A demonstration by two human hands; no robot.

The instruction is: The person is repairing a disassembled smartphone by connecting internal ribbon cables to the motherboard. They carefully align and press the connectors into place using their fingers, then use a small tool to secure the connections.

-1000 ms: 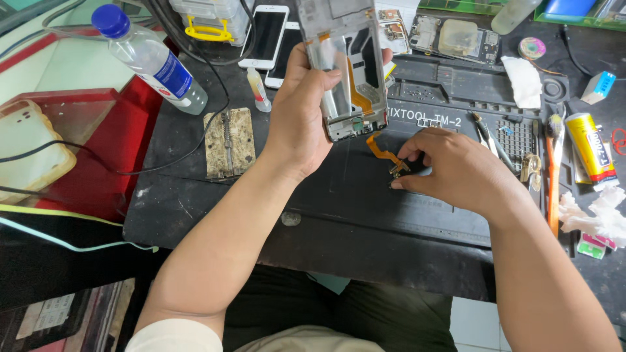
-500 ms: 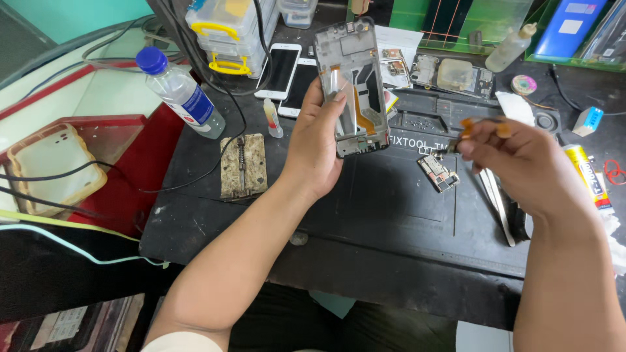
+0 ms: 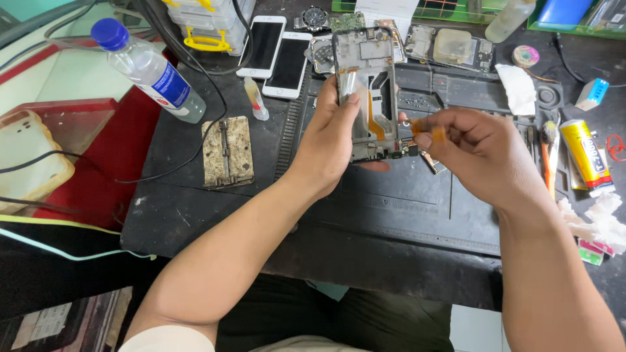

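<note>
Above the black mat [image 3: 391, 215], left hand [image 3: 336, 140] grips phone frame [image 3: 368, 91]; right hand [image 3: 479, 156] pinches orange flex strip [image 3: 435, 132] beside it.

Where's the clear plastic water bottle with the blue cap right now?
The clear plastic water bottle lies tilted at the head view's upper left, beside the black cable.

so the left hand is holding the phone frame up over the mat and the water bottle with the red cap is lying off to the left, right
Not quite: the cap is blue, not red. The head view shows the left hand holding the phone frame up over the mat, and the water bottle lying off to the left with a blue cap.
</note>
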